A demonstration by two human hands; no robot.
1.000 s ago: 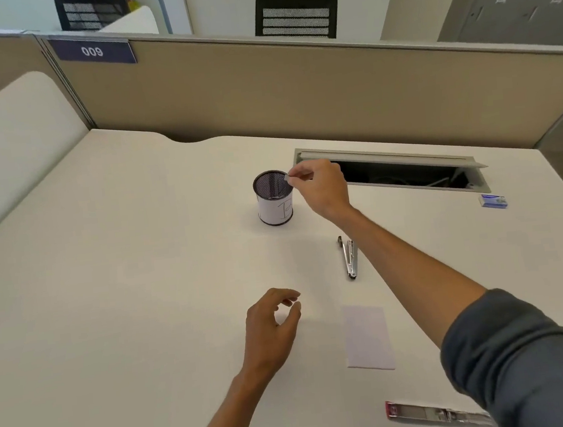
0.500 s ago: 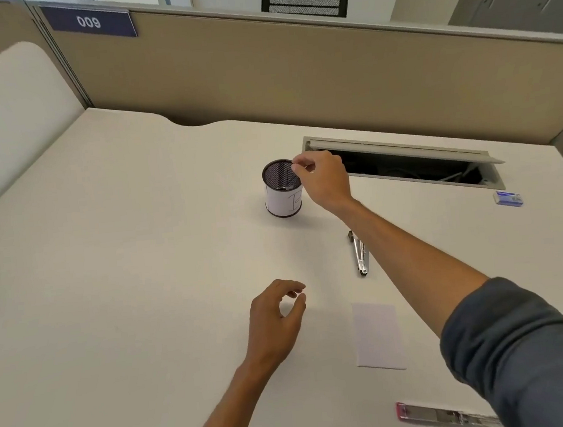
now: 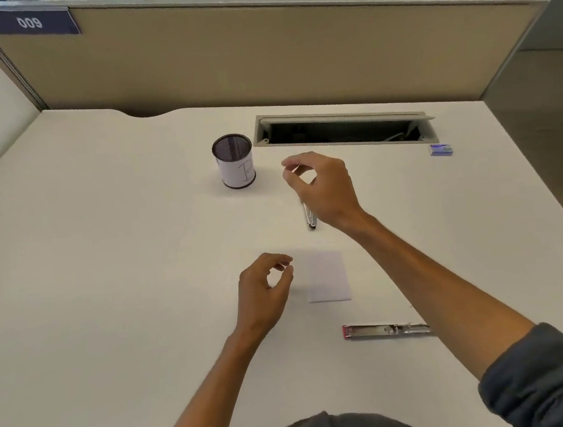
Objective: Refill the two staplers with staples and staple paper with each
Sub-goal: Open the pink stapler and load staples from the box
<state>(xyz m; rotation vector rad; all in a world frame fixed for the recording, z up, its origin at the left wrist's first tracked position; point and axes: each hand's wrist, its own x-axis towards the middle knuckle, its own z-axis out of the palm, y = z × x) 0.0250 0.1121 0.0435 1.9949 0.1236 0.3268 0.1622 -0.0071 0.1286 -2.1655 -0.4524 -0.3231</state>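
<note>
Right hand: the right hand (image 3: 326, 188) hangs above the desk (image 3: 106, 264) with fingers curled and thumb and forefinger nearly meeting; whether anything thin sits between the fingertips cannot be told, the spot is blurred.
Left hand: the left hand (image 3: 263, 290) hovers low over the desk, loosely curled, thumb and forefinger a small gap apart, holding nothing.
Silver stapler: the silver stapler (image 3: 309, 215) lies on the desk directly under the right hand, its far part hidden by the palm.
Red-ended stapler: the red-ended stapler (image 3: 384, 330) lies open and flat, nearer the person than the right hand, its right end passing under the right forearm.
Paper: the paper slip (image 3: 327, 276) lies flat just right of the left hand, between the two staplers.
Mesh cup: the mesh cup (image 3: 234, 161) stands upright to the left of the right hand, apart from it.
Staple box: the staple box (image 3: 440, 149) lies well to the right of the right hand.
Change: half a second ago the right hand's fingertips were at the cup's rim; now the hand has drawn back toward the person, clear of the cup. The left hand is posed as before.
</note>
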